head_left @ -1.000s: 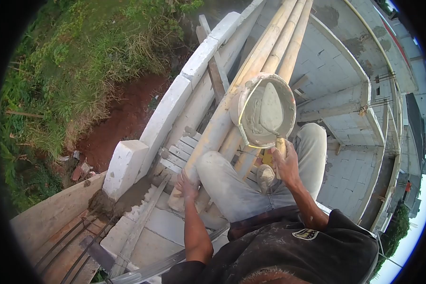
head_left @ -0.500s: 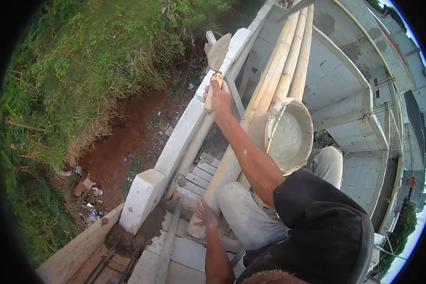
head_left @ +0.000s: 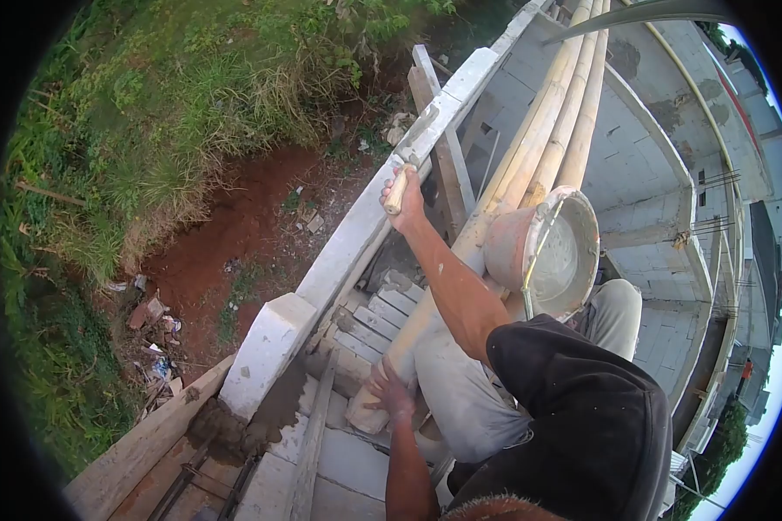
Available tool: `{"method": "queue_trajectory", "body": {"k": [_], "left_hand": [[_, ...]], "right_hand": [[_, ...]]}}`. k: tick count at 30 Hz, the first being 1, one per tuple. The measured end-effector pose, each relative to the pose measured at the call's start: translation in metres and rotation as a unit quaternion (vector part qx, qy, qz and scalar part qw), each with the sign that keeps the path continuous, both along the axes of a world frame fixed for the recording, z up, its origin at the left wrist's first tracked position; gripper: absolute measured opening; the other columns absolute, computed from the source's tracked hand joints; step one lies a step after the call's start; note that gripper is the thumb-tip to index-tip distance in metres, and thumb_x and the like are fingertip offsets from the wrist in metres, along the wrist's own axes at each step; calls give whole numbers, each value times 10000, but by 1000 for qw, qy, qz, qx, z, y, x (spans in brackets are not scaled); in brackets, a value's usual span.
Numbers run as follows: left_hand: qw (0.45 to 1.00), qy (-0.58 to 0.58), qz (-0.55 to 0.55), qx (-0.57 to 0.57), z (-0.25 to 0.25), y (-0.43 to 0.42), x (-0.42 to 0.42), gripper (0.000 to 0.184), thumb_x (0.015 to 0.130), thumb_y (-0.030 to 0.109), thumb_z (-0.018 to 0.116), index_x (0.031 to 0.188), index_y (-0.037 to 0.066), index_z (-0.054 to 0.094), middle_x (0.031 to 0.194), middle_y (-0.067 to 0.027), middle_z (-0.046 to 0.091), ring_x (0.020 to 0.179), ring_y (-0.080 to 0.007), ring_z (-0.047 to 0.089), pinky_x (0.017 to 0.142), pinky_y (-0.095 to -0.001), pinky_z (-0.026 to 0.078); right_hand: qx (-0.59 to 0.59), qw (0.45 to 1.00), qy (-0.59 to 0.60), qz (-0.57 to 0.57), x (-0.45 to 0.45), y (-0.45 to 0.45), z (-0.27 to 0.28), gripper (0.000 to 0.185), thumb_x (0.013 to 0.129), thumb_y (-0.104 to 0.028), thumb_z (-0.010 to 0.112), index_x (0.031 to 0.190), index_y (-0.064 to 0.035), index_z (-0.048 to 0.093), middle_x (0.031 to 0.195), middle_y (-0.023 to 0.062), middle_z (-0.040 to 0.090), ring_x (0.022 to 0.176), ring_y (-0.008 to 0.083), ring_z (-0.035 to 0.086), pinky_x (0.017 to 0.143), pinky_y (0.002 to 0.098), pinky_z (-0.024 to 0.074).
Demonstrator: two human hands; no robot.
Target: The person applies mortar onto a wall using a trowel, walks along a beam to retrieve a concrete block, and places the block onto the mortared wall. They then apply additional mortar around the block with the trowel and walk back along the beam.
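My right hand [head_left: 411, 208] is closed around the wooden handle of a trowel [head_left: 396, 193]. The trowel's blade is turned nearly edge-on at the top of the white block wall [head_left: 343, 252], and is hard to make out. My left hand [head_left: 391, 392] rests with spread fingers on the near end of a thick bamboo pole [head_left: 372, 413], beside my knee. A bucket [head_left: 514, 245] with grey mortar inside stands tilted next to my right forearm, against the bamboo poles [head_left: 552, 143].
Left of the wall the ground drops to red soil [head_left: 226, 226] and grass. Wet mortar [head_left: 274, 412] lies by the raised end block [head_left: 269, 347], near a wooden board [head_left: 148, 451] and steel bars [head_left: 187, 478]. Grey block walls [head_left: 639, 156] stand on the right.
My right hand has lowered and turned the trowel, so its blade no longer faces me broadly. My left hand stays on the bamboo end. The whole view has shifted slightly.
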State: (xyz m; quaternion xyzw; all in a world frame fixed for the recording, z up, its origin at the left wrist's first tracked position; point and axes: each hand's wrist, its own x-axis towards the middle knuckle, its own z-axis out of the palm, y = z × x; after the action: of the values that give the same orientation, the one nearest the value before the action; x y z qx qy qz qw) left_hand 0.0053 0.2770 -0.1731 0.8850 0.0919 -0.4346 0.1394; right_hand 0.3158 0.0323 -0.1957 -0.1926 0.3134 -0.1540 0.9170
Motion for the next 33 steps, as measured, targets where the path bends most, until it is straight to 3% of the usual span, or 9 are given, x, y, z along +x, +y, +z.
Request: {"method": "queue_trajectory", "body": {"k": [11, 14, 17, 21, 23, 25, 29, 32, 33], "left_hand": [[1000, 8, 5, 17, 1, 1, 0, 985, 774, 431, 750, 1513, 356, 104, 1579, -61, 98, 1428, -448, 50, 981, -823, 71], [1000, -6, 7, 8, 2, -1, 1, 990, 768, 416, 760, 1511, 363, 107, 1584, -59, 97, 1432, -438, 44, 988, -819, 65], [1000, 5, 21, 14, -9, 0, 2, 993, 763, 408, 766, 1510, 369, 113, 1583, -49, 99, 1434, -431, 42, 993, -815, 62], [1000, -8, 16, 0, -1, -3, 0, 974, 767, 395, 764, 1506, 369, 130, 1583, -37, 103, 1435, -419, 50, 998, -811, 61], [1000, 1, 31, 5, -3, -4, 10, 968, 769, 389, 763, 1505, 366, 135, 1582, -34, 106, 1435, -417, 57, 1000, -809, 62], [1000, 4, 21, 13, 0, -2, 3, 970, 767, 385, 764, 1504, 375, 134, 1583, -33, 104, 1436, -416, 66, 1008, -802, 62], [1000, -10, 23, 3, -6, 1, 1, 1000, 751, 401, 770, 1505, 398, 113, 1584, -29, 101, 1435, -415, 79, 1015, -797, 57], [1000, -17, 17, 6, -6, 1, 1, 1004, 751, 408, 766, 1507, 395, 104, 1584, -33, 99, 1432, -424, 82, 1015, -796, 40], [1000, -10, 15, 4, -8, 2, 0, 1004, 751, 408, 766, 1507, 395, 104, 1584, -33, 99, 1432, -424, 82, 1015, -796, 40]], "right_hand": [[-49, 993, 90, 56, -62, 79, 27, 405, 987, -452, 376, 1112, -79, 475, 680, 48, 514, 539, 173, 537, 491, 307, 449], [-130, 975, 147, 105, -71, 102, 17, 420, 986, -438, 365, 1113, -51, 469, 651, 64, 522, 532, 177, 544, 501, 318, 472], [-43, 993, 96, 49, -72, 116, 48, 418, 986, -442, 361, 1083, -52, 474, 651, 72, 529, 526, 179, 549, 498, 323, 477], [-99, 982, 132, 87, -82, 131, 41, 429, 986, -461, 360, 1058, -56, 480, 672, 72, 537, 526, 179, 550, 487, 321, 475], [-48, 979, 156, 120, -85, 134, 56, 441, 987, -481, 366, 1045, -60, 485, 685, 72, 542, 527, 176, 550, 479, 316, 473], [-21, 982, 137, 130, -111, 124, 96, 465, 983, -505, 379, 1064, -60, 486, 681, 72, 536, 529, 171, 549, 480, 306, 475], [-161, 945, 72, 277, -189, 54, 204, 454, 993, -477, 429, 1118, -45, 489, 695, 67, 542, 535, 148, 539, 504, 269, 449], [-334, 896, 98, 276, -264, -30, 263, 368, 989, -350, 520, 1134, -14, 484, 812, 68, 590, 600, 123, 593, 545, 261, 493], [-420, 850, 147, 283, -290, -58, 287, 375, 971, -316, 554, 1170, -7, 484, 855, 76, 605, 682, 150, 626, 560, 266, 500]]}}
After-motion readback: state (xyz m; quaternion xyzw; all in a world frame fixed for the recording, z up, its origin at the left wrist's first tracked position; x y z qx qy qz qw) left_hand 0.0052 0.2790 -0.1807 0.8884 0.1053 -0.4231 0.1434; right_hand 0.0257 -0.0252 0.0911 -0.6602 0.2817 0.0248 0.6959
